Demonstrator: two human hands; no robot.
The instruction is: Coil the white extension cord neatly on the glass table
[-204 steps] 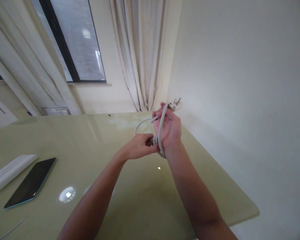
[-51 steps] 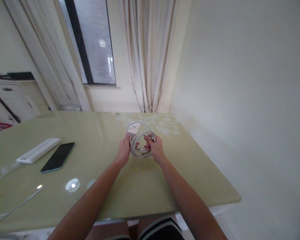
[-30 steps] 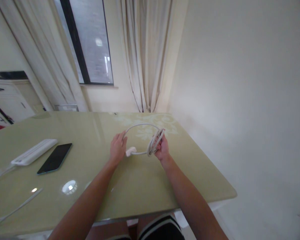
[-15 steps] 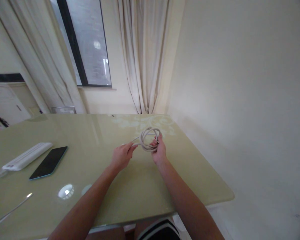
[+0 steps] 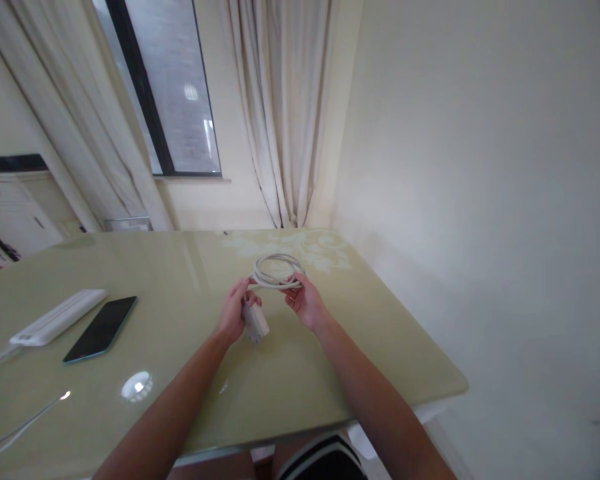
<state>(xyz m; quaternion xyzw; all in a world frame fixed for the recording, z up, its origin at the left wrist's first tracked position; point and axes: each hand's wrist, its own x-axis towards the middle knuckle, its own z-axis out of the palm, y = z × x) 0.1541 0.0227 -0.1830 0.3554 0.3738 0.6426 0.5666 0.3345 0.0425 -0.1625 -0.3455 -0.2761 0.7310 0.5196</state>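
Pinching the cord [image 5: 271, 285] in my left grip [image 5: 233, 315] and right grip [image 5: 307, 305], I guess it is light and bendy, best held bunched at each grip.

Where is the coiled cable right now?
In the head view, the cable is near centre, between the left hand and right hand, above the table, with the white block lower left.

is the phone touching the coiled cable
No, the phone lies on the table, well apart from the cable held in the right hand.
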